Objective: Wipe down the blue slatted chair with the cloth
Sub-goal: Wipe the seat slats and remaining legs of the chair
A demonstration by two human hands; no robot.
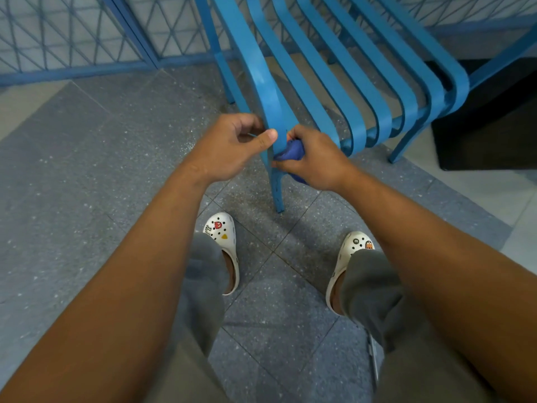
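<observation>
The blue slatted chair point(334, 82) stands in front of me, its curved slats running from top centre down to the right. My left hand point(232, 146) grips the nearest slat at the seat's front corner, thumb laid across its face. My right hand point(315, 158) holds a bunched dark blue cloth point(292, 151) and presses it against the same slat's right side, just above the front leg point(277, 190). Most of the cloth is hidden inside the fist.
A blue mesh fence point(72, 39) runs along the back left. A black mat or box point(488, 123) lies at the right behind the chair. My feet in white clogs point(225, 245) stand on grey speckled floor tiles point(87, 170) just below the chair leg.
</observation>
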